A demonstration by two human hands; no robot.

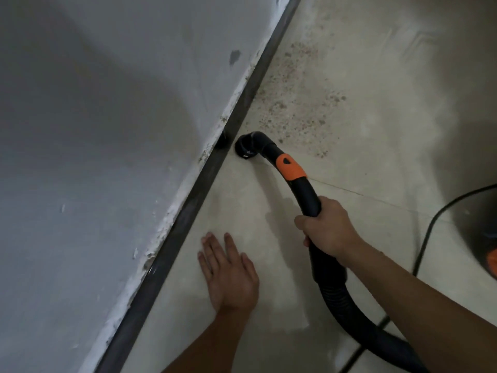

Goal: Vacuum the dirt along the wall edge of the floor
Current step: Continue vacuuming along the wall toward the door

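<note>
beside the dark baseboard (188,208), right hand (326,228) grips the vacuum hose (304,189), nozzle (246,146) on the tile floor (376,146) near scattered dirt (295,103); left hand (228,270) spread flat on the tile.

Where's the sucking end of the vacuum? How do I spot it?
Find the big grey wall and follow the dark strip along its foot. Beside it on the pale floor sits the nozzle, the round black mouth of the bent pipe. It lies just past the orange band, away from the right hand gripping the pipe.

Right hand (326,230) gripping vacuum hose (301,184), nozzle (246,146) near skirting (188,208) — left hand (228,275) flat on floor (363,146)
</note>
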